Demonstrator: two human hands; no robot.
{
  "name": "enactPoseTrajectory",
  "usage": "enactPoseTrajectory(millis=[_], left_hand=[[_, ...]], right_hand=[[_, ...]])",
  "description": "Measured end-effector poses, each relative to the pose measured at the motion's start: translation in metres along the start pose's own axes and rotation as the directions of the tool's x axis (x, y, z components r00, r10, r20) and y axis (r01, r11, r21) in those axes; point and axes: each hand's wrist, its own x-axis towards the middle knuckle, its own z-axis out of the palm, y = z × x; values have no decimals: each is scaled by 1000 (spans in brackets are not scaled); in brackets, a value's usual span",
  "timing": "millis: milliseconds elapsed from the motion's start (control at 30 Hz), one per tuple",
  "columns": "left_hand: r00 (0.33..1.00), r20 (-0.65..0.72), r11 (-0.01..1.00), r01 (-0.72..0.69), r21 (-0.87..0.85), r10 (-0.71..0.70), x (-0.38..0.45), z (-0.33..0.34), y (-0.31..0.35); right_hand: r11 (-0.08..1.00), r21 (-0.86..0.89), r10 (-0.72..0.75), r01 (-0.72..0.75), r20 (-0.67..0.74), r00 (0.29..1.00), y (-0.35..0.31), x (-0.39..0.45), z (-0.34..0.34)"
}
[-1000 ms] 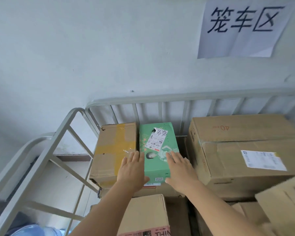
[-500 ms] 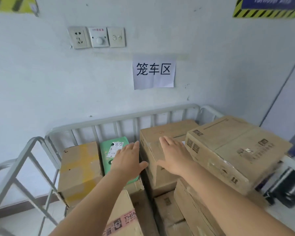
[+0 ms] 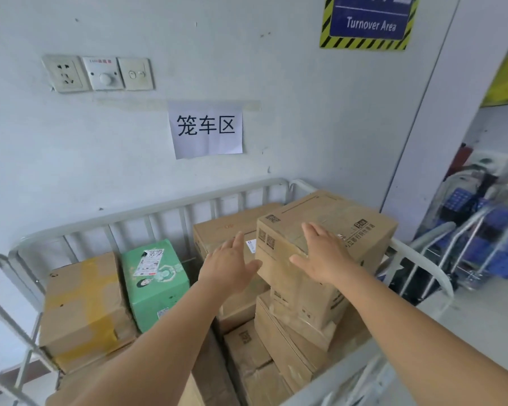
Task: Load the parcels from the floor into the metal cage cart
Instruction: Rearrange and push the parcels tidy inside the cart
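Grey wall, cage cart [image 3: 147, 213] — stacked parcels [image 3: 320, 230], hands spread

Both hands, left hand [image 3: 229, 265] and right hand [image 3: 323, 256], left the green box [image 3: 156, 285] for the top carton [image 3: 329, 230].

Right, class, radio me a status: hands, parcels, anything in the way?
Left hand open, right hand open, both at the top box. Parcels stacked in the cart, green box among them. Nothing blocking.

Single head view, looking forward and down, close over the cage cart [image 3: 159, 208] — edges perhaps wide-angle bowed
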Motion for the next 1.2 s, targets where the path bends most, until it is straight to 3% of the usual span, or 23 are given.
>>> enactPoseTrajectory(millis=[400,600,900,1200], left_hand=[[968,151,950,230,-210,-201,97,70,73],[945,104,878,327,-351,-310,124,81,90],[906,31,729,359,-583,-422,116,90,93],[861,-103,663,301,-686,-497,67,57,65]], right_hand=[[956,118,265,-270,57,963,159,79,10],[940,89,323,-328,72,944,214,126,12],[910,198,350,-364,102,931,219,143,13],[930,280,236,-237,37,971,161,121,-8]])
